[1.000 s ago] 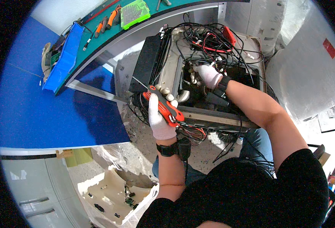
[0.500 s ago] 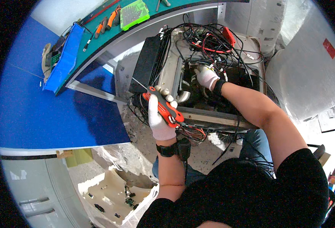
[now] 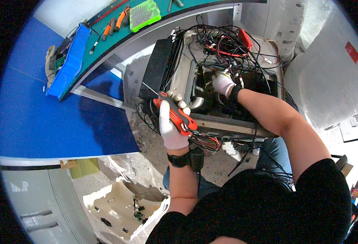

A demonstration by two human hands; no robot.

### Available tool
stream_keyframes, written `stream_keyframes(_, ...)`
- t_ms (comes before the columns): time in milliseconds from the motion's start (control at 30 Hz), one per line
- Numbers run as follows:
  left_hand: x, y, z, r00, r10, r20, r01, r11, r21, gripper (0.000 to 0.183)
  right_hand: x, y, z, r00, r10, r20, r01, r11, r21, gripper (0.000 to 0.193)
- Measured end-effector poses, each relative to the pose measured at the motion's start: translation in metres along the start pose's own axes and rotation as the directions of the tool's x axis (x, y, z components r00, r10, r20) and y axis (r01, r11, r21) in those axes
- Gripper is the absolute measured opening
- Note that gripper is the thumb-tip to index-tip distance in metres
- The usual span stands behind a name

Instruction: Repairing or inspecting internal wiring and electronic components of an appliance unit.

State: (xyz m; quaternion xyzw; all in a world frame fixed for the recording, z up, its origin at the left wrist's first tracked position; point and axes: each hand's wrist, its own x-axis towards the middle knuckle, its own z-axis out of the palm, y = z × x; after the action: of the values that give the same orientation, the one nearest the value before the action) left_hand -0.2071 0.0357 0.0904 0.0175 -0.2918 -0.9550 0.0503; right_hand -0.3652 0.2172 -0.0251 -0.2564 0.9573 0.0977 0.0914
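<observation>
In my white-gloved left hand (image 3: 172, 132) is a red and black folding hex key set (image 3: 175, 114), one thin key swung out and pointing up and left. The fingers wrap round its handle, just outside the near left corner of an opened machine housing (image 3: 219, 124). My right hand (image 3: 223, 84), also gloved, reaches into the dark cavity of that housing, below a tangle of cables (image 3: 223, 40). Its fingers are bent among the inner parts, and their tips are partly hidden. Beside it on the left, a pale curved pipe (image 3: 197, 102) shows inside the cavity.
A black box-like unit (image 3: 156, 67) stands left of the housing. Pliers (image 3: 120, 18) and a green bit case (image 3: 145, 16) lie on the green bench top (image 3: 90, 67), beside a blue bin (image 3: 68, 65). A cream cover (image 3: 122, 207) rests on the floor. Right stands a plastic-wrapped cylinder (image 3: 325, 81).
My right hand has shifted very slightly right and down within the cavity. The left hand keeps the hex key set almost in the same place.
</observation>
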Motion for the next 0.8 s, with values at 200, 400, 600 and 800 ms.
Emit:
stream_keyframes(200,-0.001,-0.001,0.003,1.000,-0.012,-0.019,0.012,1.000,-0.002,0.032,0.006,-0.013,0.004,0.901,0.424,-0.095,-0.080,0.379,0.922,0.026)
stream_keyframes(400,0.001,-0.001,-0.003,1.000,-0.005,0.017,0.005,1.000,-0.031,0.033,-0.002,-0.014,0.000,0.870,0.239,-0.432,0.118,0.749,0.652,0.032)
stream_keyframes(600,0.000,-0.001,-0.002,0.999,-0.015,0.043,0.016,0.999,-0.034,0.033,0.008,-0.008,0.019,0.893,0.270,-0.360,0.155,0.566,0.809,0.030)
stream_keyframes(800,-0.001,0.000,-0.001,1.000,0.000,0.012,0.000,1.000,-0.006,0.034,0.002,-0.007,0.009,0.891,0.174,-0.419,0.117,0.805,0.582,0.025)
